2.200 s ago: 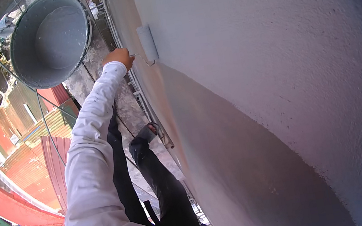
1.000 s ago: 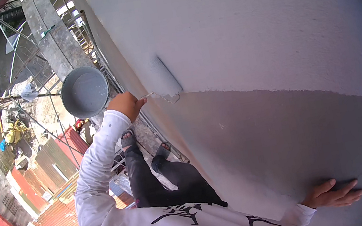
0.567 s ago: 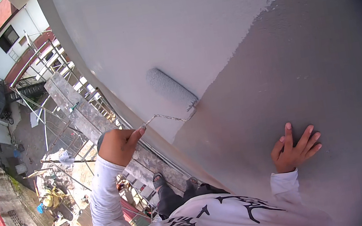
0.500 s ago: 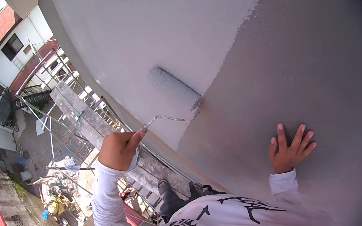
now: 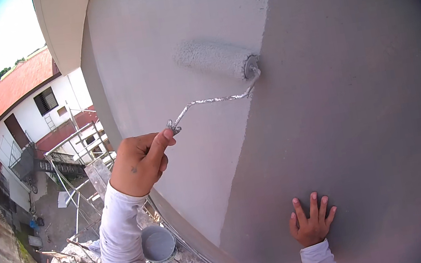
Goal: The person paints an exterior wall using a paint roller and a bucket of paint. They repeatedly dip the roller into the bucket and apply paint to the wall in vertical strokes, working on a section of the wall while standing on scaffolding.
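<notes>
My left hand [image 5: 141, 162] is closed round the grip end of a paint roller; the grip itself is hidden in the fist. From it a paint-spattered wire frame [image 5: 211, 100] bends up to the fluffy roller sleeve [image 5: 215, 59], which lies against the wall, tilted, coated in light grey paint. Fresh light grey paint [image 5: 158, 79] covers the wall's left part. To its right the bare wall [image 5: 346, 82] is darker grey, with a ragged slanting border between. My right hand [image 5: 312, 223] rests on the darker part, palm to the wall and fingers spread.
A bucket of grey paint [image 5: 159, 243] stands on the scaffold platform below my left forearm. Metal scaffold poles [image 5: 75, 199] rise at the left. Far below lie a paved yard [image 5: 65, 220] and rubble; a white building with a red roof [image 5: 21, 84] stands beyond.
The roller and my left hand have gone higher up the wall, the sleeve tilting flatter. My view has lifted, bringing in sky and the paint bucket. My right hand stays spread against the wall.
</notes>
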Tool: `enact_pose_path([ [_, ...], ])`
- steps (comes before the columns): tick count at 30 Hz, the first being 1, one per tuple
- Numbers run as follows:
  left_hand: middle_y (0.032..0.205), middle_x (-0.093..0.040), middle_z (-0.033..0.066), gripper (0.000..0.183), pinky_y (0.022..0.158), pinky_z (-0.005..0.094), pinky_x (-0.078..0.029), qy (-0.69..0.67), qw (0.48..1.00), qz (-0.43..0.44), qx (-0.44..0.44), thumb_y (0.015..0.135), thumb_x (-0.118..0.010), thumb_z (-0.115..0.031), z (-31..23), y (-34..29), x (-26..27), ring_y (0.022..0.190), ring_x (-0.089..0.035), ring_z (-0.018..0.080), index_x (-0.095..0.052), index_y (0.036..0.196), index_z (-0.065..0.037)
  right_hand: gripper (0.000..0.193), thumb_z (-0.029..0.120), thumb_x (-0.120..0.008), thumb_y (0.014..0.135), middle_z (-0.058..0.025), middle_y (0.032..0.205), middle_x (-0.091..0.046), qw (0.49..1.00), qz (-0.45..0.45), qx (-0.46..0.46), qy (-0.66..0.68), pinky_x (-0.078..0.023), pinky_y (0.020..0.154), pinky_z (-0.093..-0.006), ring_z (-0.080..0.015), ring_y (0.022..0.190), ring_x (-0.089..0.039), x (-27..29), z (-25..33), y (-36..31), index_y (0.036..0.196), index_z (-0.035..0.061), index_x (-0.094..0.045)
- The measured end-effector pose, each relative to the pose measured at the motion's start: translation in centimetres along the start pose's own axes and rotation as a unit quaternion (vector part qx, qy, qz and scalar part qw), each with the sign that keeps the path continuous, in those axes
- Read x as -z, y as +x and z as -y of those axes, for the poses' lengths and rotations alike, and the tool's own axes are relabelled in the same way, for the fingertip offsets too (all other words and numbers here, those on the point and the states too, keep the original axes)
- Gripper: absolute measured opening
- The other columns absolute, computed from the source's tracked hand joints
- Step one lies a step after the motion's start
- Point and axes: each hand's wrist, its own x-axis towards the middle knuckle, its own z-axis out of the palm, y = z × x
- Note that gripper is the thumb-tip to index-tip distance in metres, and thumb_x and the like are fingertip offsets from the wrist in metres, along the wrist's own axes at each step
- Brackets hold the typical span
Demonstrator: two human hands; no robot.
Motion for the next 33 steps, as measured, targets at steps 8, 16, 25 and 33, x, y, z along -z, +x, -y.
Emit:
enact_pose_path([
  [8, 0.056, -0.048, -0.0025, 0.049, 0.039, 0.0267, -0.027, -0.062, 0.988, -0.063, -0.13, 0.104, -0.061, -0.048, -13.6, 6.6, 0.5, 0.041, -0.04, 0.0073, -0.073, 0.096, -0.001, 0.04, 0.039, -0.059, 0.097, -0.009, 0.156, -0.053, 0.999, -0.016, -0.019, 0.041, -0.026, 0.117, -0.0629, -0.0344, 0.146, -0.043, 1.8, -0.3, -0.2, 0.136, 0.0317, -0.069],
  [16, 0.064, -0.051, -0.003, 0.046, 0.044, 0.0268, -0.033, -0.095, 0.964, -0.092, -0.232, 0.106, -0.055, -0.048, -28.9, 13.0, 0.8, 0.048, -0.042, 0.0079, -0.07, 0.102, -0.005, 0.039, 0.039, -0.056, 0.101, -0.0061, 0.153, -0.057, 0.997, 0.0, -0.044, 0.057, -0.038, 0.111, -0.0624, -0.0311, 0.141, -0.051, 3.6, -1.2, -0.5, 0.138, 0.033, -0.068],
  [25, 0.065, -0.051, -0.0078, 0.043, 0.044, 0.0208, -0.033, -0.111, 0.956, -0.037, -0.268, 0.109, -0.05, -0.047, -42.5, 19.7, 5.3, 0.051, -0.041, 0.002, -0.067, 0.101, -0.009, 0.043, 0.038, -0.057, 0.1, -0.0062, 0.157, -0.052, 0.993, 0.015, -0.038, 0.111, -0.041, 0.109, -0.0606, -0.0299, 0.143, -0.049, 4.2, -1.3, -1.0, 0.141, 0.0283, -0.065],
  [33, 0.069, -0.055, -0.004, 0.04, 0.045, 0.0234, -0.039, -0.137, 0.948, -0.066, -0.279, 0.107, -0.057, -0.043, -39.4, 17.6, 2.3, 0.052, -0.047, 0.0052, -0.067, 0.102, -0.005, 0.039, 0.037, -0.055, 0.102, -0.0056, 0.156, -0.054, 0.985, 0.017, -0.045, 0.163, -0.039, 0.113, -0.0583, -0.0289, 0.144, -0.048, 4.4, -1.5, -0.5, 0.138, 0.0246, -0.067],
])
